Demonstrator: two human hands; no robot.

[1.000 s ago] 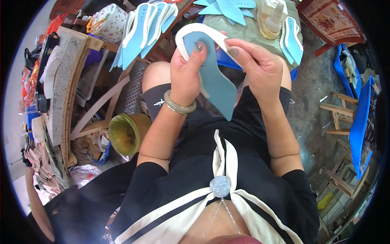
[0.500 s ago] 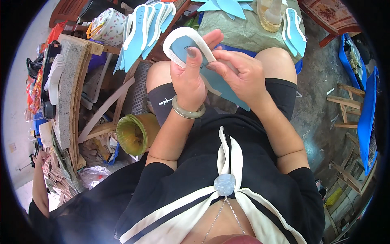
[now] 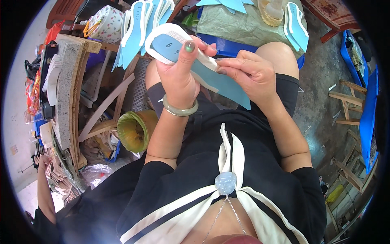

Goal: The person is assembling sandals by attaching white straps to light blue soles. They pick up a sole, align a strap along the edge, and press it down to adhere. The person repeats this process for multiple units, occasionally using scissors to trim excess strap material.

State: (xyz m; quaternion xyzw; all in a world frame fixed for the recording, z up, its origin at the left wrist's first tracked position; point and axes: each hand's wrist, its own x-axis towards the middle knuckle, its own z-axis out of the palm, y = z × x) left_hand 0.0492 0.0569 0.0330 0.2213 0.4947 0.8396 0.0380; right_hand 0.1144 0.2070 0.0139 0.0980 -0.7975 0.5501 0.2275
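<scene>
A light blue insole (image 3: 229, 87) with a white strip (image 3: 156, 34) around its rounded end is held above my lap. My left hand (image 3: 178, 77) grips it near that end, thumb on the blue face and fingers behind. With thumb and forefinger closed, my right hand (image 3: 254, 73) pinches the strip at the far long edge, near the middle of the insole. The bare blue end points down to the right, under my right hand. My right fingertips partly hide the end of the strip.
More white-edged blue insoles (image 3: 134, 38) hang at the far left, and others (image 3: 298, 32) lie at the far right of a grey-green covered surface (image 3: 227, 26). A clear pot (image 3: 272, 12) stands there. Left are a lined bin (image 3: 150, 126) and another person's arm (image 3: 45, 199).
The insole's rounded end has moved left and slightly down, showing more of its blue face. My left hand went left with it; my right hand shifted a little right, still pinching the edge.
</scene>
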